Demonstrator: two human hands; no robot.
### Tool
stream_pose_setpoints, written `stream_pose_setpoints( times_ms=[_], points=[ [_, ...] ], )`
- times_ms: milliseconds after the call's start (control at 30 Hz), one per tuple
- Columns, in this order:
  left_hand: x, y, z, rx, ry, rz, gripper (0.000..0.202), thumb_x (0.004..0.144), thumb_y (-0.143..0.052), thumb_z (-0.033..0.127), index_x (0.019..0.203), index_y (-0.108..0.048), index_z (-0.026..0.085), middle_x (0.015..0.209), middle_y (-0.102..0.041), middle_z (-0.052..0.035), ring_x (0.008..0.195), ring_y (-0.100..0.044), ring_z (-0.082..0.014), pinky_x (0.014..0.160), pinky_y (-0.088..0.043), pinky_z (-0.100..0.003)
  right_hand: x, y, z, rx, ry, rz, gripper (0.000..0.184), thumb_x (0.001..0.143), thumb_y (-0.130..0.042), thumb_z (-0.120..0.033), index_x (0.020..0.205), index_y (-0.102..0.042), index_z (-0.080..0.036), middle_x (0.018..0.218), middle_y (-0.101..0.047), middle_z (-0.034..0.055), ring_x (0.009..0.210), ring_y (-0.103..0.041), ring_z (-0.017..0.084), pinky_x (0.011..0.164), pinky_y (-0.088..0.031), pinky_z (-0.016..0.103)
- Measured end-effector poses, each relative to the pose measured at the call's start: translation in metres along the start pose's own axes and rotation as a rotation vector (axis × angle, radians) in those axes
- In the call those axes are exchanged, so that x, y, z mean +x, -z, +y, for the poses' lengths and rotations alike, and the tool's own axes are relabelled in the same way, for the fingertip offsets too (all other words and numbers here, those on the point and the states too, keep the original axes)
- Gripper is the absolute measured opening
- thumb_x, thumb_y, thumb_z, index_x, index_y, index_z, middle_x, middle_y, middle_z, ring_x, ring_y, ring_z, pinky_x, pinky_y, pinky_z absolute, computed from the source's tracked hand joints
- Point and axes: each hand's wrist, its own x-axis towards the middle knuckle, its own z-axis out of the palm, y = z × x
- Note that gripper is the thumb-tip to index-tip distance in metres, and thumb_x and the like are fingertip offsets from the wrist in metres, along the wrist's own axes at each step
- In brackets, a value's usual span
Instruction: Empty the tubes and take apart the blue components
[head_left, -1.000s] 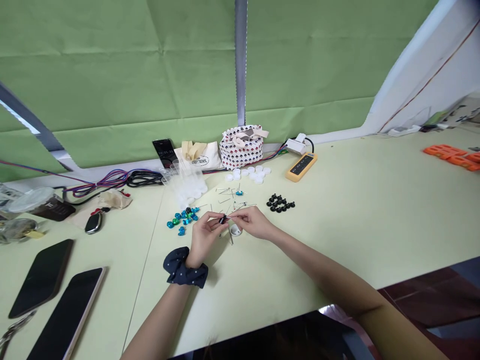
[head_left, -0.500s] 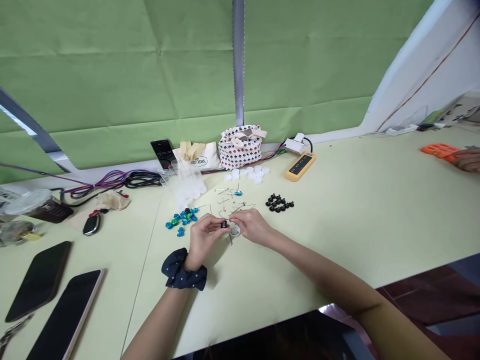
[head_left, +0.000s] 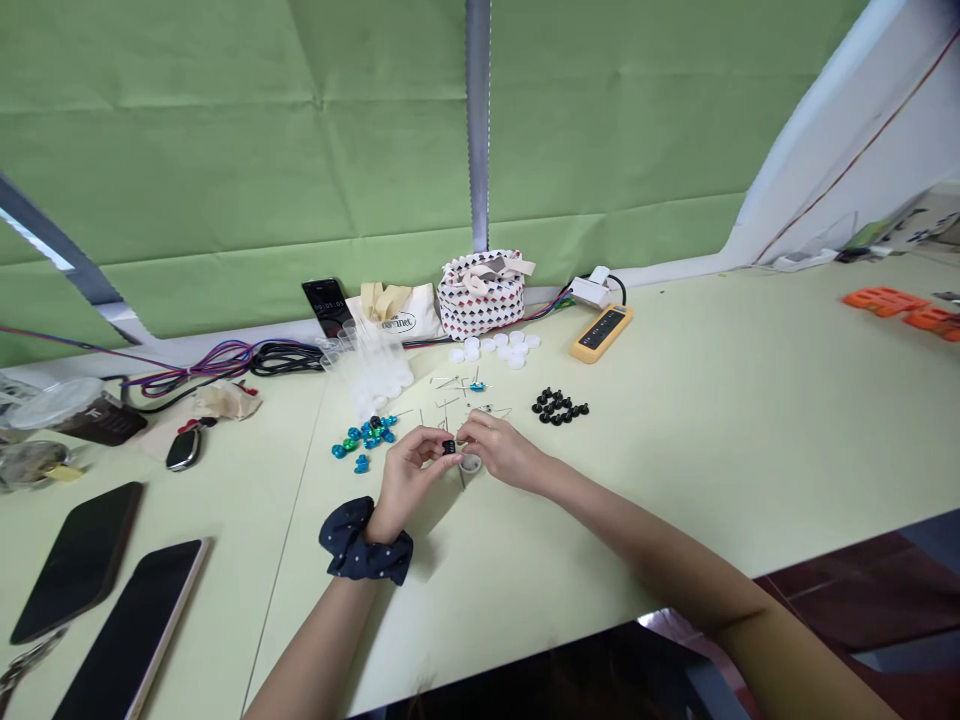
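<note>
My left hand [head_left: 409,468] pinches a small black piece with white marks [head_left: 449,447] between thumb and fingers. Close against it on the right, my right hand [head_left: 504,450] has its fingertips pressed together; whatever they hold is too small to make out. Just under the fingers, a round whitish piece [head_left: 470,464] lies partly hidden. Thin bent metal rods [head_left: 448,404] are scattered beyond both hands. Left of them is a loose group of blue and green knobs [head_left: 367,436], and to the right sits a cluster of black knobs [head_left: 559,407].
Clear plastic tubes [head_left: 367,365] and white caps [head_left: 516,350] lie farther back. Behind stand a patterned pouch [head_left: 480,300] and a propped phone [head_left: 326,305]. A yellow power strip [head_left: 601,333] is at back right. Two phones [head_left: 79,560] lie left; orange pieces [head_left: 885,299] lie far right.
My right fingers have shifted slightly at the black piece, which has turned a little in my left hand. Another person's hand has left the orange pieces at the far right.
</note>
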Motion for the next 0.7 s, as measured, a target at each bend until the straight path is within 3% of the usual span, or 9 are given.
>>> stream_pose_setpoints(
  times_ms=[100,300,433,533,700],
  points=[
    [-0.002,-0.005,0.003,0.002,-0.016,0.036,0.024,0.066,-0.077,0.024,0.086,-0.066,0.017,0.082,-0.062,-0.0032,0.068,-0.055,-0.0126,0.065,-0.047,-0.025,-0.003,-0.005,-0.001,-0.125,-0.007,0.02,0.013,0.089,-0.042,-0.009,0.089,-0.054,-0.016,0.087,-0.046,0.005,0.068,-0.049,0.012,0.061,-0.042,0.022],
    [-0.005,-0.011,0.006,-0.124,0.076,0.036,0.026,0.071,-0.073,0.027,0.091,-0.061,0.017,0.066,-0.056,0.0013,0.056,-0.053,-0.0108,0.055,-0.044,-0.023,-0.008,-0.014,-0.003,-0.39,0.013,0.07,0.019,0.09,-0.036,-0.009,0.091,-0.055,-0.013,0.089,-0.046,0.0083,0.063,-0.047,0.013,0.056,-0.039,0.024],
    [-0.004,-0.009,0.007,-0.032,-0.042,0.072,0.022,0.069,-0.074,0.026,0.086,-0.063,0.018,0.078,-0.059,-0.0023,0.067,-0.055,-0.0128,0.064,-0.047,-0.026,-0.004,-0.012,0.001,-0.172,0.05,0.105,0.018,0.091,-0.038,-0.011,0.092,-0.055,-0.015,0.087,-0.049,0.0066,0.071,-0.052,0.013,0.062,-0.044,0.022],
    [-0.001,-0.006,0.006,0.084,-0.135,0.02,0.018,0.071,-0.073,0.027,0.084,-0.065,0.018,0.084,-0.06,-0.0052,0.074,-0.056,-0.016,0.069,-0.047,-0.028,0.0,-0.006,0.005,0.025,0.042,0.097,0.018,0.091,-0.04,-0.012,0.093,-0.058,-0.016,0.086,-0.053,0.0053,0.068,-0.054,0.011,0.062,-0.045,0.021],
    [0.001,-0.004,0.001,0.21,-0.198,-0.05,0.013,0.074,-0.07,0.027,0.084,-0.066,0.02,0.082,-0.061,-0.0046,0.074,-0.056,-0.0169,0.067,-0.046,-0.028,0.001,0.001,0.01,-0.063,-0.036,0.056,0.014,0.086,-0.052,-0.012,0.085,-0.066,-0.017,0.081,-0.061,0.0048,0.071,-0.057,0.013,0.064,-0.041,0.023]
  ],
)
